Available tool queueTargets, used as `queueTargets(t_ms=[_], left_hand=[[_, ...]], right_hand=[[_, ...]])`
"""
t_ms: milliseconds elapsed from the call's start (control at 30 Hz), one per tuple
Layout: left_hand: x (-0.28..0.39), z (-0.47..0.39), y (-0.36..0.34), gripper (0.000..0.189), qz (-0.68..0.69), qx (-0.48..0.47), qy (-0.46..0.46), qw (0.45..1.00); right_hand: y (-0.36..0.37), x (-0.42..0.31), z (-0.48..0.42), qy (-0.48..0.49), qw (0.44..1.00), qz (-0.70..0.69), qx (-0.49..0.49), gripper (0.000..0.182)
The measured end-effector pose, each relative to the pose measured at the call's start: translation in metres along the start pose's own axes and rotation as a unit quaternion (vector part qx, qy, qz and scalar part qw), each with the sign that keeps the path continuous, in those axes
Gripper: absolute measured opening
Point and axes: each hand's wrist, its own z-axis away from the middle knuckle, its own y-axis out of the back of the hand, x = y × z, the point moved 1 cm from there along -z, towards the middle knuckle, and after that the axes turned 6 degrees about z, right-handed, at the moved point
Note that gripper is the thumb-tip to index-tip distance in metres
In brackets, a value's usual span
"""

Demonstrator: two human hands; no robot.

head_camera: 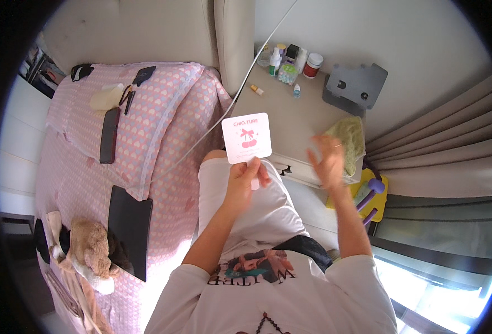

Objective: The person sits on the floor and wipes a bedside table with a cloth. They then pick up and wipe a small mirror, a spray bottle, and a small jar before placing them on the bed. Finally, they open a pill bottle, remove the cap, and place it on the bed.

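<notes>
My left hand grips a small square white card-like panel by its lower edge. Rounded corners frame pink writing and a cherry-and-bow print on it. A short pink strip, maybe a handle, shows beneath my thumb. My right hand hovers over the front of a beige nightstand, fingers apart and holding nothing visible. Just beside that hand, a green cloth drapes over the nightstand's right corner; whether they touch I cannot tell.
Along the nightstand's back stand a spray bottle, a red jar and a tub. A grey box-like object is at its right. A white cable crosses the view. Left, the bed holds a phone, laptop and plush toy.
</notes>
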Motion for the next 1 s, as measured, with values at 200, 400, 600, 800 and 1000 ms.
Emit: queueTargets(t_ms=[200, 400, 600, 800, 1000], left_hand=[[0.009, 0.008, 0.002, 0.03, -0.002, -0.028, 0.083, 0.996], [-0.003, 0.002, -0.005, 0.026, -0.006, -0.079, 0.118, 0.99], [-0.011, -0.001, -0.02, 0.022, -0.079, -0.005, 0.138, 0.987], [-0.014, 0.006, -0.023, 0.008, -0.317, -0.106, -0.143, 0.931], [0.005, 0.019, -0.017, 0.013, -0.369, -0.144, 0.048, 0.917]], right_hand=[[-0.026, 0.067, 0.002, -0.129, 0.97, 0.191, -0.083, 0.055], [-0.039, 0.027, 0.005, -0.102, 0.99, -0.083, -0.056, 0.039], [0.027, -0.059, -0.003, -0.23, 0.841, -0.489, 0.02, 0.035], [0.04, -0.105, -0.02, 0.046, 0.981, -0.19, -0.018, 0.039], [0.03, -0.083, -0.046, -0.032, 0.961, -0.272, 0.019, 0.036]])
